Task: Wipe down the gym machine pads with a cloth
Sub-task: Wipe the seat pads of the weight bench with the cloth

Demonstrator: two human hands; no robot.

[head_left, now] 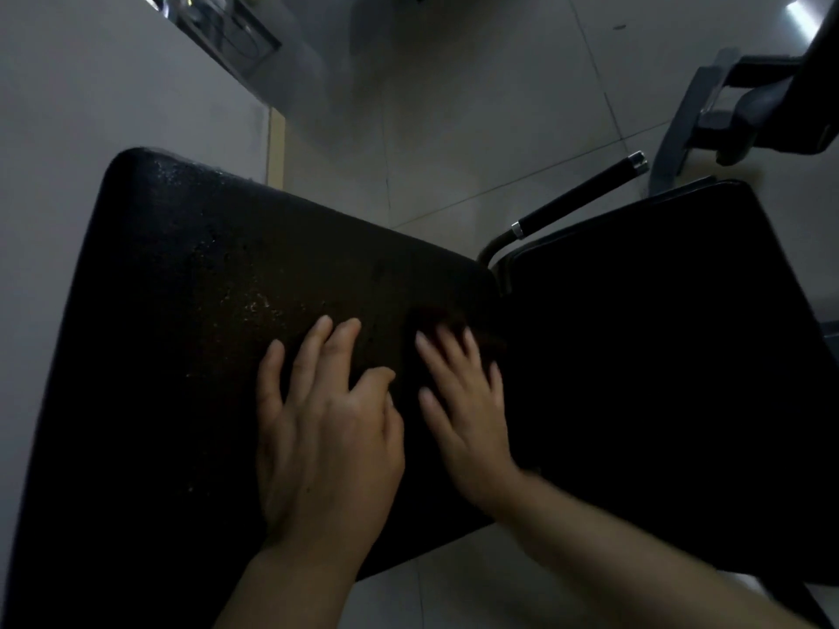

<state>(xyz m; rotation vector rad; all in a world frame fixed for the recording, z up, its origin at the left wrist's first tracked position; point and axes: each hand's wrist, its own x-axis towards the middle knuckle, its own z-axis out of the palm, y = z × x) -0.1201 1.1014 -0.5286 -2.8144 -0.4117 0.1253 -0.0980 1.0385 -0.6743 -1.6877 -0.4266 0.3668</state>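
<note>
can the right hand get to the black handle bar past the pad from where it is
Probably yes. The right hand lies flat on the left pad, and the handle bar juts out beyond the pad's far edge with only open floor around it.

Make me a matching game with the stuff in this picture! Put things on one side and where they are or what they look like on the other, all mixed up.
Things:
1. left hand
2. right hand
3. handle bar
4. big black pad

Clues:
A. sticks out over the tiled floor, with shiny metal rings
B. has glistening specks on its surface
C. lies flat on the pad, fingers spread, sharp in the picture
D. blurred, fingertips near the pad's edge beside the second pad

Pairs: 1-C, 2-D, 3-A, 4-B
</note>
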